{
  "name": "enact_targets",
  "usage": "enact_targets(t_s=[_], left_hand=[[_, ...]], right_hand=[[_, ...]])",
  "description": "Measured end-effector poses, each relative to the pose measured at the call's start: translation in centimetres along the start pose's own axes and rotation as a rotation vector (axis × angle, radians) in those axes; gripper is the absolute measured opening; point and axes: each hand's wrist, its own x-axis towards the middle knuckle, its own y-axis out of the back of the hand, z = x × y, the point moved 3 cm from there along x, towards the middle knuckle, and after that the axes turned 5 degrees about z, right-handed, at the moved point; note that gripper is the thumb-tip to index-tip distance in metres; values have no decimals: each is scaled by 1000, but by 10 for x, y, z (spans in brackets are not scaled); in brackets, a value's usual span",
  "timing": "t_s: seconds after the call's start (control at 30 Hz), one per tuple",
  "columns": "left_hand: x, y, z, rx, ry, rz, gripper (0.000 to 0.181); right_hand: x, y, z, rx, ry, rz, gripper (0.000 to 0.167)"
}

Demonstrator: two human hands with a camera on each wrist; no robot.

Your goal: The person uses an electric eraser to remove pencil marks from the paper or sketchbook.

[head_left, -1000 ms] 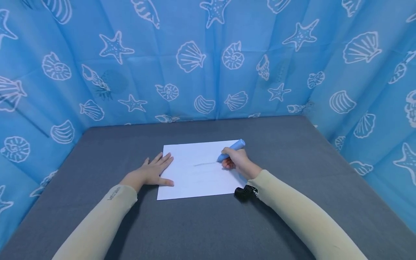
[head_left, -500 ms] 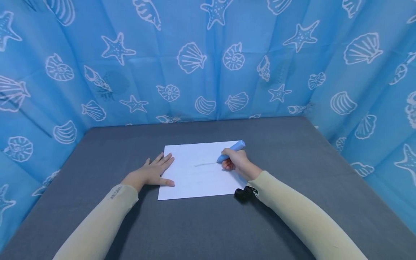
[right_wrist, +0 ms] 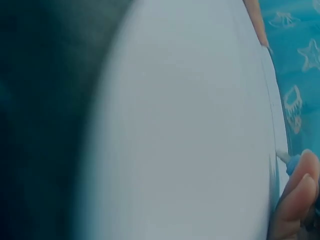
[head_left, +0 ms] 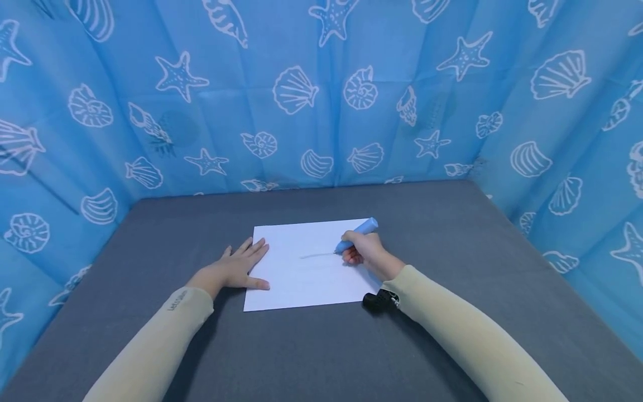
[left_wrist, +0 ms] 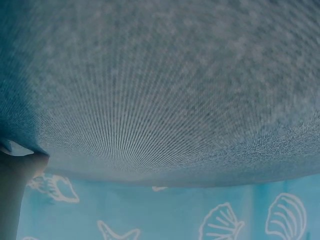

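Observation:
A white sheet of paper [head_left: 296, 287] lies flat in the middle of the table. My left hand [head_left: 233, 269] rests on its left edge, fingers spread straight and thumb on the paper. My right hand [head_left: 368, 249] grips a thick blue marker [head_left: 365, 226], tilted with its tip down on the sheet. From that tip a thin grey line [head_left: 316, 255] runs leftward across the paper. In the right wrist view the marker's tip [right_wrist: 283, 156] touches the paper beside my curled fingers [right_wrist: 299, 197]. The left wrist view shows only a bit of the left hand [left_wrist: 27, 165].
A dark grey cloth [head_left: 311, 357] covers the table. Blue curtains [head_left: 321, 134] with white shells and starfish stand behind and on both sides. A small black device [head_left: 380, 301] sits under the right wrist, by the paper's lower right corner.

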Motion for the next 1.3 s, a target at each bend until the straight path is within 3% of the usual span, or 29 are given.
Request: enact_targets(t_s=[0.83,1.3], left_hand=[[0,-3,-2,-6,-4,16,112],[0,-2,0,3,-3,16,111]], right_hand=[[1,3,1,-3,-35,35,25],[-2,4,1,-37,-16,10,26]])
